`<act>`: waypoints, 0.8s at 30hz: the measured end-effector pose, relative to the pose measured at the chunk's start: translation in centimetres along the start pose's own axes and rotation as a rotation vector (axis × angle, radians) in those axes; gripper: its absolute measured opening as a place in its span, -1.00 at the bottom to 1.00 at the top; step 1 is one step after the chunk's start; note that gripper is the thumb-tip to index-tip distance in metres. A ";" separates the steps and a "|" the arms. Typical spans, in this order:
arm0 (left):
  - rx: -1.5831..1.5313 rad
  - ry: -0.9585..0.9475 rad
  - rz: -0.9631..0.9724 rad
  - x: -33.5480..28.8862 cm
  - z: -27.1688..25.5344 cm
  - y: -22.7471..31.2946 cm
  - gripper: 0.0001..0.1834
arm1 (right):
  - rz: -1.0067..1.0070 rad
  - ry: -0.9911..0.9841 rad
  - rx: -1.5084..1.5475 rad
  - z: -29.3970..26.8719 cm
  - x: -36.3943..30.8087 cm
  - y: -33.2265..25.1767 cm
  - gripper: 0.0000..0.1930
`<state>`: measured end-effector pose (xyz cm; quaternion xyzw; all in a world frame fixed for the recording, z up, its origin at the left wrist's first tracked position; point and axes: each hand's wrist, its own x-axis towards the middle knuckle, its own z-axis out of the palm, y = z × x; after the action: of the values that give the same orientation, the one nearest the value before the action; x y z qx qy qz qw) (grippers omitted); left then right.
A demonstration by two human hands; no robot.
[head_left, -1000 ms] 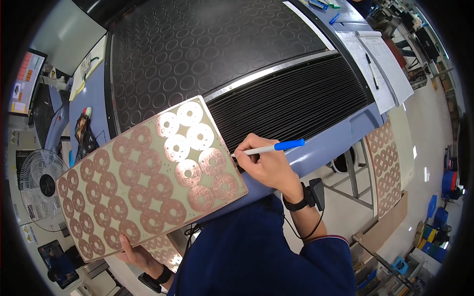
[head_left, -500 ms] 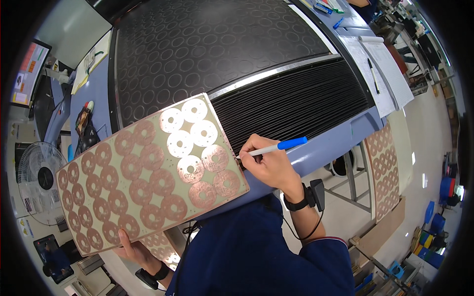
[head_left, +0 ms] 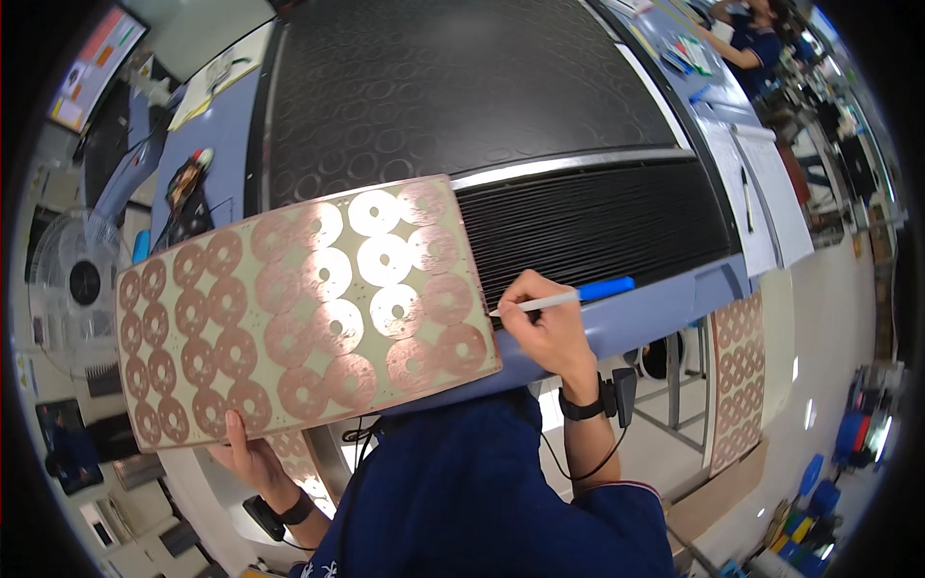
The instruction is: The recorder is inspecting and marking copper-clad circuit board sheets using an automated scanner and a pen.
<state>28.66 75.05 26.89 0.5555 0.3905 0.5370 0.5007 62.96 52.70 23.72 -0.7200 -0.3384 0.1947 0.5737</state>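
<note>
The copper-patterned panel (head_left: pixel 303 313) is lying tilted in front of the person, overlapping the near left part of a blue-grey bench (head_left: pixel 665 304). Ring-shaped discs are filling its pale face in rows, and several toward the right are gleaming brightly. Behind it, a wide black mat (head_left: pixel 472 87) marked with circles is covering most of the bench, while a black ribbed strip (head_left: pixel 607 212) is running along the mat's near side. A second panel (head_left: pixel 737 385) with similar discs is showing at the right, below the bench's level. A fan (head_left: pixel 85 282) is standing beyond the first panel's left end, and paper sheets (head_left: pixel 782 207) are lying on the bench's right side. The left hand (head_left: pixel 252 462) is gripping the near edge toward the left end, its thumb resting on the face and its fingers mostly hiding underneath. The right hand (head_left: pixel 549 337) is pinching a white pen (head_left: pixel 551 302) with a blue cap (head_left: pixel 607 288) on its rear end. The tip is pointing at the panel's right edge; whether it is touching, I cannot tell.
</note>
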 end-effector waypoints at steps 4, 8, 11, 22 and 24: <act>-0.300 -0.105 -0.095 -0.5 -1.5 0.1 -0.29 | -0.132 0.190 0.227 -0.1 -0.3 1.2 -0.91; -0.524 0.039 0.082 -0.7 -7.4 1.7 -0.46 | -0.138 0.277 0.494 -0.4 0.1 2.2 -0.90; -0.715 0.306 0.220 -2.8 -15.2 3.8 -0.65 | -0.175 0.240 0.528 -0.9 0.4 2.5 -0.82; -0.601 1.131 -0.033 -18.6 -33.4 -17.1 -0.67 | -0.093 0.250 0.521 -0.8 0.8 2.7 -0.84; -0.606 1.273 -0.172 -21.5 -34.5 -23.5 -0.74 | -0.071 0.262 0.523 -0.8 0.9 2.6 -0.85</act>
<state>-5.53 63.41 -3.14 -0.0626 0.4833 0.8007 0.3484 64.80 52.43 21.50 -0.5545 -0.2247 0.1604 0.7851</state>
